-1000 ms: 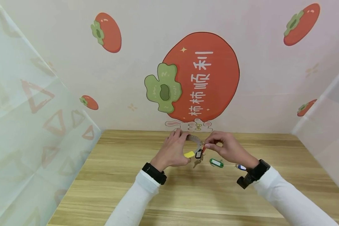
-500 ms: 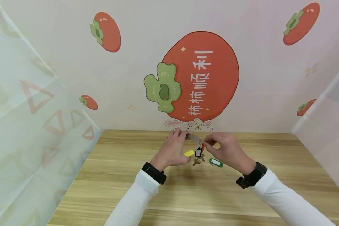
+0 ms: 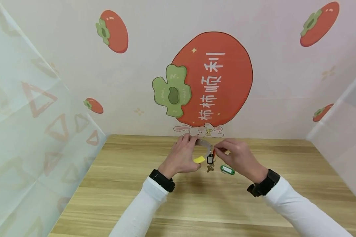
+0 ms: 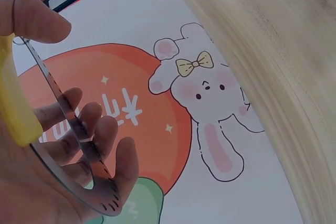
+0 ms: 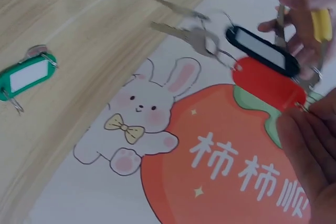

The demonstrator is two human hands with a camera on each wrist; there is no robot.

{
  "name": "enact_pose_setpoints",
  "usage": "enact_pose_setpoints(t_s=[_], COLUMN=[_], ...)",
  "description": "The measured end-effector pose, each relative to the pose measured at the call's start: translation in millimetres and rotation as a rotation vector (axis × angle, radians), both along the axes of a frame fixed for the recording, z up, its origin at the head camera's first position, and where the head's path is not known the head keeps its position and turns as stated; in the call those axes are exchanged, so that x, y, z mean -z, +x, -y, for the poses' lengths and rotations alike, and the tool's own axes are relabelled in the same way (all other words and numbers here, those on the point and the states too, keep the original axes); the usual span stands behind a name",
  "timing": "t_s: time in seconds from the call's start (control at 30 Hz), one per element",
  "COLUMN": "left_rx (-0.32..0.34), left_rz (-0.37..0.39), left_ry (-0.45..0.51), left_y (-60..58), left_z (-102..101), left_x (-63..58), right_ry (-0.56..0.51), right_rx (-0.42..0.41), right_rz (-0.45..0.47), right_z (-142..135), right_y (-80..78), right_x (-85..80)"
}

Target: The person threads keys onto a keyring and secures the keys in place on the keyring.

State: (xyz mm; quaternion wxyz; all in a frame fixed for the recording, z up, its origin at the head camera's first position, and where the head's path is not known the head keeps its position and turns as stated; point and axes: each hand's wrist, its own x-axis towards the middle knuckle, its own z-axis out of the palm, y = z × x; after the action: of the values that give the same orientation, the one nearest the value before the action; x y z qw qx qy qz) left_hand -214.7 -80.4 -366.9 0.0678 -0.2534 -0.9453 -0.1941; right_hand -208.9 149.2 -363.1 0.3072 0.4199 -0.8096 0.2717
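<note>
Left hand [image 3: 181, 158] is gripping yellow-handled metal hoop [image 4: 86, 135] | right hand [image 3: 241, 158] is pinching red key tag [image 5: 268, 83] by its ringed end, beside hoop | black key tag [image 3: 210, 159] is hanging at hoop | keys [image 5: 200, 40] are dangling below tags | green key tag [image 3: 227, 170] is lying on wooden table [image 3: 195, 204]

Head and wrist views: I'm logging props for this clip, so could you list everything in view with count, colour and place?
Curved band: 1, grey and yellow, in the left hand
Red tag: 1, red, at the right hand's fingertips
Black tag: 1, black with white label, beside the red tag
Keys: at least 2, metallic, hanging from the red and black tags
Green tag: 1, green with white label, on the table
Table: 1, light wood, below
Backdrop: 1, whitish, persimmon and rabbit prints, behind
Wristbands: 2, black, on wrists
Sleeves: 2, white, on forearms
Hands: 2, bare, above table
</note>
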Motion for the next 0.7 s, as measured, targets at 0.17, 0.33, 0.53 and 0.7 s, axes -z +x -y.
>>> enact_pose_setpoints(t_s=[0.17,0.33,0.53,0.7], left_rx=[0.009,0.005,-0.003,-0.011], left_rz=[-0.005,-0.001,-0.005,-0.041], left_ry=[-0.011,-0.016,-0.053,-0.123], left_y=[0.2,0.5,0.8,1.8], left_z=[0,0,-1,-3], left_x=[0.6,0.1,0.0,0.7], right_ry=[0.039,0.028,0.042,0.143], right_rx=[0.0,0.053,0.108,0.133], right_rz=[0.133,0.202,0.173,0.216], right_z=[-1,1,4,7], right_y=[-1.9,-0.3,2.3,1.5], right_x=[-9.5,-11.4,-10.0,-16.7])
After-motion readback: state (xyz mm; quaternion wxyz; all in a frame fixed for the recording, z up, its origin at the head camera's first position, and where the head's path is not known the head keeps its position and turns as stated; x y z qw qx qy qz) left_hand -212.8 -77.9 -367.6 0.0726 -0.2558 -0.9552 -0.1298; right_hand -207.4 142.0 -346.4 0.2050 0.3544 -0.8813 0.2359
